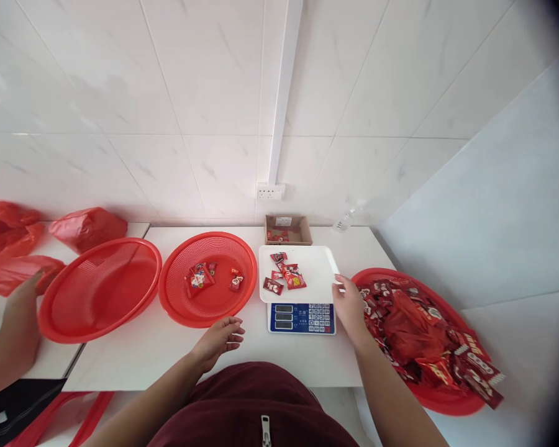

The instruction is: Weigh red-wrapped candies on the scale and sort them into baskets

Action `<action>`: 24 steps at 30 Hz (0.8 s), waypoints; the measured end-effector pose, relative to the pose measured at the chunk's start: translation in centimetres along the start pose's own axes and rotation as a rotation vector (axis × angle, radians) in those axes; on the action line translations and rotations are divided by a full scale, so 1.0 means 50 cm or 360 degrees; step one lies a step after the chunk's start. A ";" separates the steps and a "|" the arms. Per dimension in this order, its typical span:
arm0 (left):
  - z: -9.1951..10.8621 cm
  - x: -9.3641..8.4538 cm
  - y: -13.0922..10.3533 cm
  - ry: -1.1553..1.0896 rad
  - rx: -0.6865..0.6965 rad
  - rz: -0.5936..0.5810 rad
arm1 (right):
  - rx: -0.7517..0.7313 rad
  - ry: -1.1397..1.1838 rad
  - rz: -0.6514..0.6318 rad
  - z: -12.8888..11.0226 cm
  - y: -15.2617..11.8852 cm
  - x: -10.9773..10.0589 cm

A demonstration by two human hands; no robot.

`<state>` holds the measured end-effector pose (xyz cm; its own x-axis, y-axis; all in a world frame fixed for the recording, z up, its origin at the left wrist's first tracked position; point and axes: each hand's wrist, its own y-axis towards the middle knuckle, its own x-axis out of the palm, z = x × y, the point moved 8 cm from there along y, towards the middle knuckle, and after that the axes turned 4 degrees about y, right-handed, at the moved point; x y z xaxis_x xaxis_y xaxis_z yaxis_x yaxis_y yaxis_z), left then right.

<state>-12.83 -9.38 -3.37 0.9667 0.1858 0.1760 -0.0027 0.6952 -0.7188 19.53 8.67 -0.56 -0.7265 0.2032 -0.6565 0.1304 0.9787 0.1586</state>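
Observation:
A white tray [314, 264] lies on top of a blue-panelled scale [302, 318], with several red snack packets [293, 276] on its left half. My right hand [348, 304] is closed on the tray's right edge, thumb and fingers at the rim. Near the front rim of the middle red basket [172, 304], my left hand [218, 341] hovers with nothing in it, its fingers apart and slightly curled. Inside that basket are a few red packets [199, 280] and, to their right, a small one [235, 282].
Another red basket [107, 292] stands at the left, beside red plastic bags [88, 228] and another person's hand [23, 298]. A full red basket of packets [419, 329] is at the right. Behind the tray are a cardboard box [302, 233] and a clear bottle [343, 221].

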 end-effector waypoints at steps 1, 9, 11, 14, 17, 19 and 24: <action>-0.002 0.001 0.001 0.0001 -0.0005 -0.0009 | 0.0058 -0.0126 0.0048 0.040 0.008 -0.025; 0.009 0.034 0.013 0.0048 0.0003 -0.0068 | 0.0567 -0.0570 -0.0438 0.305 -0.052 -0.026; 0.011 0.042 0.016 0.0053 0.0010 -0.0081 | 0.0582 -0.0560 -0.0446 0.320 -0.060 -0.026; 0.007 0.046 0.019 0.0076 -0.0007 -0.0079 | 0.0609 -0.0551 -0.0423 0.328 -0.053 -0.036; 0.004 0.045 0.019 0.0087 -0.0015 -0.0058 | 0.0604 -0.0536 -0.0414 0.323 -0.037 -0.038; 0.007 0.044 0.018 0.0087 -0.0006 -0.0051 | 0.0515 -0.0539 -0.0409 0.307 -0.025 -0.030; 0.014 0.044 0.009 0.0063 0.0014 -0.0038 | 0.0414 -0.0611 -0.0490 0.277 -0.013 0.003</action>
<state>-10.88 -8.17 -2.82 0.9759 0.1417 0.1661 0.0183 0.7051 -0.7089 28.68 8.45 -10.97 -0.4659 -0.1450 -0.8729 0.1486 0.9596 -0.2387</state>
